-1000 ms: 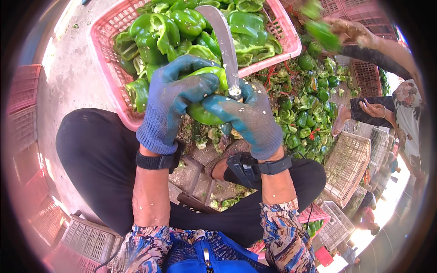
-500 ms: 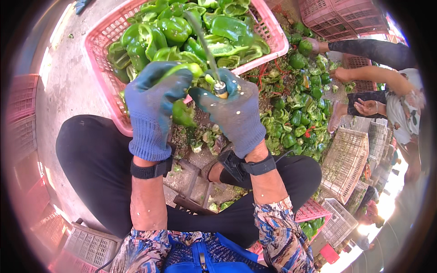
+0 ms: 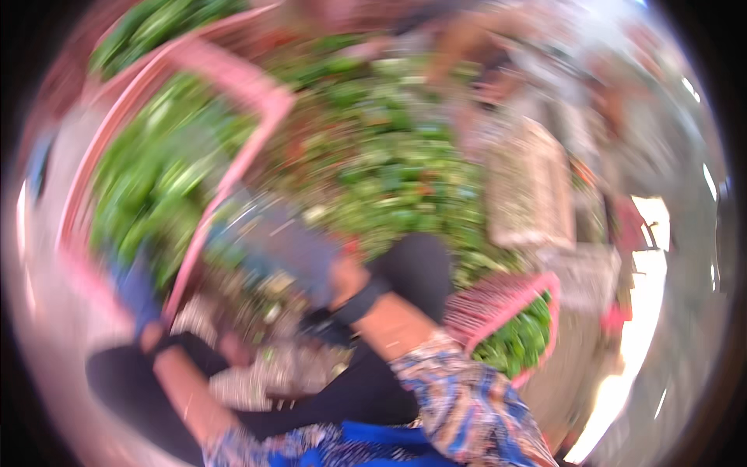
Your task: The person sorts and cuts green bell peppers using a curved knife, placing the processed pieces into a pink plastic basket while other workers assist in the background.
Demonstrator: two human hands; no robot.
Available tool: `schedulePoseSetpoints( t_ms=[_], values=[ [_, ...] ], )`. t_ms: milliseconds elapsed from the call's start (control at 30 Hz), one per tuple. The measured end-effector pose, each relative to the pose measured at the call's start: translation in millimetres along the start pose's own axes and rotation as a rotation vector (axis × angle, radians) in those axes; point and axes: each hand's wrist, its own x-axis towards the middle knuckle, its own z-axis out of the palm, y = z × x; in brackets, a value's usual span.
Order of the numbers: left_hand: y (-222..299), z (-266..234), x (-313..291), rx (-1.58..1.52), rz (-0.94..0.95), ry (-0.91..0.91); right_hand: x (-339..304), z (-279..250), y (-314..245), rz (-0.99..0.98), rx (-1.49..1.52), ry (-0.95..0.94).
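Motion smears most of the view. My left hand (image 3: 137,289), in a blue glove, is at the near end of a pink crate (image 3: 204,237) heaped with cut green peppers (image 3: 159,175); its fingers are lost in the blur. To the right of the crate's side is my right hand (image 3: 272,243), in a blue-green glove. Its fingers are smeared too, and whether the knife is still in it cannot be made out.
Green peppers and trimmings (image 3: 389,159) cover the floor ahead. A second pink crate of peppers (image 3: 513,338) stands at right, near a pale crate (image 3: 529,187). Another person's arm (image 3: 459,50) shows at the far right. More peppers (image 3: 159,27) lie far left.
The view has swung right. My hands, earlier close together with a green pepper in the left and a knife in the right, have parted; the left has come down beside the crate.
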Motion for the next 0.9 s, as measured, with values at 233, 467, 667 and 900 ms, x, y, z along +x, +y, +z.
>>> schedulePoseSetpoints(
  t_ms=[233,467,667,900],
  values=[
    [-121,9,38,0.062,-0.066,0.110,-105,-48,-49,-0.193,-1.065,0.312],
    [-74,-13,29,0.437,-0.140,0.155,-249,-242,47,-0.184,-0.742,0.971],
    [33,-38,32,0.484,0.157,0.441,-293,-466,67,-0.414,0.336,1.622],
    [150,-31,-45,0.072,0.380,0.236,-317,-500,86,-0.074,-0.531,1.400]
  ],
)
